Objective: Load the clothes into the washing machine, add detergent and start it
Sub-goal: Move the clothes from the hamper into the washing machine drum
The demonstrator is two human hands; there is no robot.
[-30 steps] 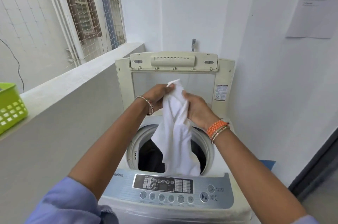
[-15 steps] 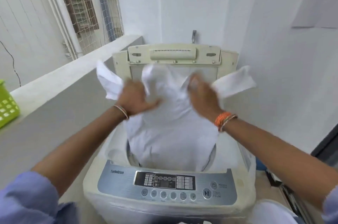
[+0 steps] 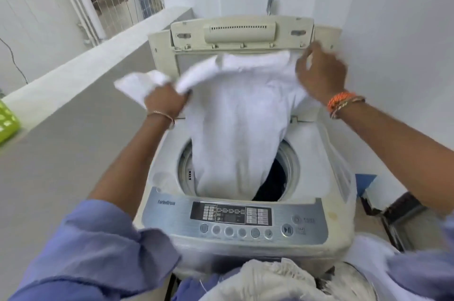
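White shirt [image 3: 235, 114] — spread wide, hem inside the drum [image 3: 275, 178]

Bright, even daylight from the open side at left; white walls bounce it, shadows soft. Right hand [image 3: 319, 72] smeared by motion blur. Wide-angle bowing at the edges: the grey concrete ledge [image 3: 81, 65] curves. Pale crumpled cloth at the bottom edge [image 3: 260, 281] out of focus.
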